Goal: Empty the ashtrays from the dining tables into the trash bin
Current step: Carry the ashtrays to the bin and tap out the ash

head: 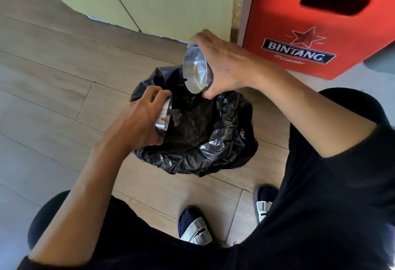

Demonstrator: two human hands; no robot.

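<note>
since both ashtrays are already tipped on edge over the trash bin (193, 139), the step in hand looks to be the dumping itself; the bin, lined with a black bag (226, 158), stands on the wooden floor (53, 81) just in front of the person's feet, with a red crate (333, 24) beyond its far right side; the right hand (229, 65) is closed around the rim of the steel ashtray (197, 70), fingers over the top edge and thumb under the lower edge, its hollow turned sideways and showing bare metal, so it seems emptied; the left hand (136, 120) is wrapped around the second ashtray (164, 116), held above the bin's near left rim with its open side facing the bag; whether anything is left in that one cannot be told; the next move likely calls for a tap or shake over the bag's mouth, keeping both rims inside the bin's edge so ash does not fall on the floor.
</note>
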